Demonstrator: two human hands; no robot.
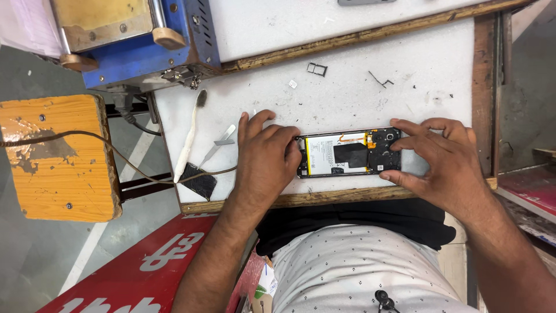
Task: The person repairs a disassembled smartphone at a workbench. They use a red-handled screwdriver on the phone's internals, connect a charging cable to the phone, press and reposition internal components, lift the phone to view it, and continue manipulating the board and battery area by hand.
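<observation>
An opened phone (347,153) lies flat on the white worktop (347,95), its back cover off, showing a white battery and dark circuit parts. My left hand (263,159) rests on the worktop, fingers curled against the phone's left end. My right hand (443,153) grips the phone's right end, index finger on the upper corner and thumb on the lower corner. The phone lies near the worktop's front wooden edge.
A white toothbrush (190,133), metal tweezers (219,145) and a dark pad (200,181) lie left of my left hand. A small card tray (317,69) sits farther back. A blue machine (139,40) stands at the back left; an orange stool (55,156) is beside the table.
</observation>
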